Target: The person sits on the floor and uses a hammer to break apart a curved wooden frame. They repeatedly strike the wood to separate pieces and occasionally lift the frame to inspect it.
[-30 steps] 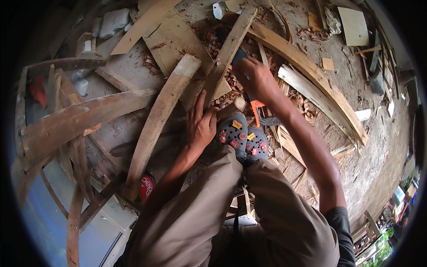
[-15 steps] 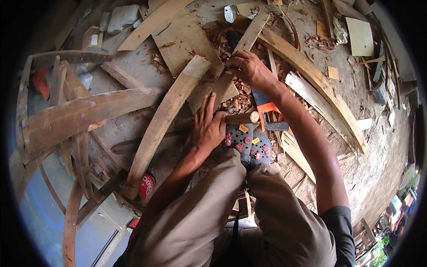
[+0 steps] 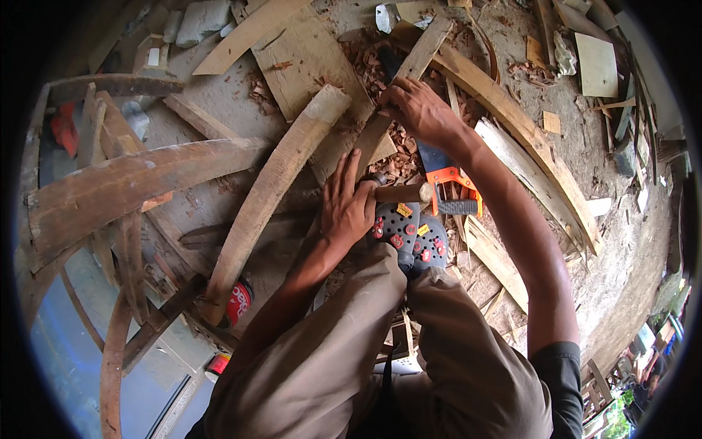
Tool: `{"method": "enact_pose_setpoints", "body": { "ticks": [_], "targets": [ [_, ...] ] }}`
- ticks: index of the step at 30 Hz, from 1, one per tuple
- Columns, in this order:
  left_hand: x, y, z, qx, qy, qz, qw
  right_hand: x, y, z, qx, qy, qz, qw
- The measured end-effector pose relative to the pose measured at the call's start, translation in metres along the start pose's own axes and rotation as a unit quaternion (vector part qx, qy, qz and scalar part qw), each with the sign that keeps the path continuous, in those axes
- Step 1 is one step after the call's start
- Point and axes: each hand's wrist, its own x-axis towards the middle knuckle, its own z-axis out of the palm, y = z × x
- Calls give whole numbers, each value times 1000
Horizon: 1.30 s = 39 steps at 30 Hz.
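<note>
Head view: right hand [image 3: 420,110] farther up plank [image 3: 398,99] (since earlier)

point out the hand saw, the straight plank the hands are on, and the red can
hand saw [image 3: 455,183]: head view, on its orange handle
straight plank [image 3: 423,53]: head view, on its far end beyond the right hand
red can [image 3: 238,303]: head view, on its red side beneath the curved plank

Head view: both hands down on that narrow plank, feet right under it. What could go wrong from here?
1. The handsaw lies just behind the right hand; pulling back could drag the forearm over its blade.
2. The left hand rests beside the hammer handle and clogs; the narrow plank may slip over loose wood chips.
</note>
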Motion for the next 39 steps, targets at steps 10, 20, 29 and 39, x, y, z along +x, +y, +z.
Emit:
{"method": "enact_pose_setpoints", "body": {
  "ticks": [10, 20, 29, 39],
  "targets": [
    [0, -3, -1, -32, 29, 6, 999, -49, -40, -44, 310, -213, 397, 837],
    [29, -41, -5, -267, 5, -199, 943, -77, -81, 3, 665, -300, 472, 495],
    [23, -31, 1, -230, -74, -225, 944, -117, -135, -112, 660, -66, 452, 596],
    [18, -17, 15, -147, -33, -195, 969, -70, -79, -53, 400, 113, 496, 763]
  ]
}}
